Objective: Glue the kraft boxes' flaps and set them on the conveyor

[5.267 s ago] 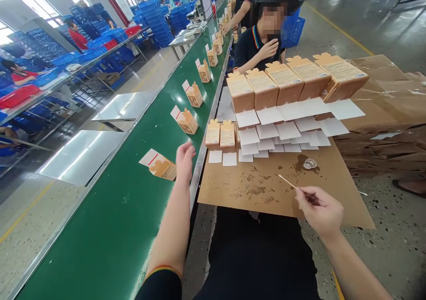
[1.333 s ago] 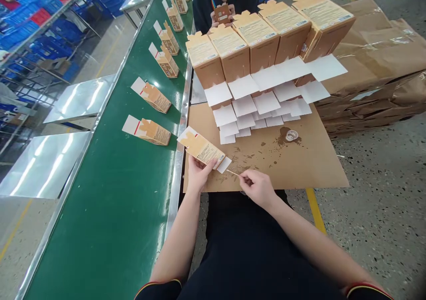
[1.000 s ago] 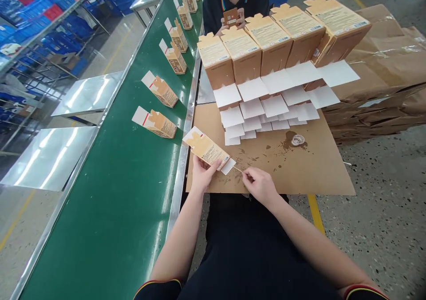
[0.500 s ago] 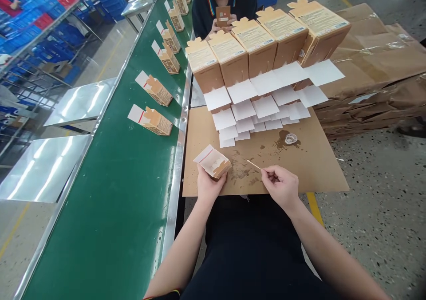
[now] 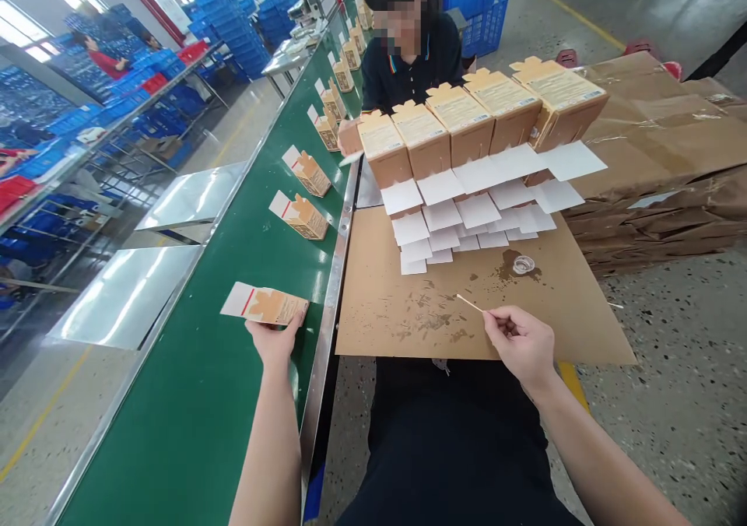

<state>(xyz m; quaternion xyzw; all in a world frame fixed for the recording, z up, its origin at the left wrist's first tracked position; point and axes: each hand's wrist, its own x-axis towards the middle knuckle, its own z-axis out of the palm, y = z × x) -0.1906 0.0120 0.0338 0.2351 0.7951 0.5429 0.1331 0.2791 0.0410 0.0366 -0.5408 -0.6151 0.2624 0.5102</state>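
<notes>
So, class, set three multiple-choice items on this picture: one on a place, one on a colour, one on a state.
1. Where does the carton at the left hand lie?
A on the green belt
B on the cardboard sheet
C on the floor

2. What colour is the stripe on its white flap?
A blue
B red
C black

3. What does the right hand do?
A hangs empty
B pinches a thin stick
C lifts the small clear cup

Key: 1 A, green shows all around it; 2 B, a red line crosses the flap; 3 B, the stick juts from the fingertips.
</notes>
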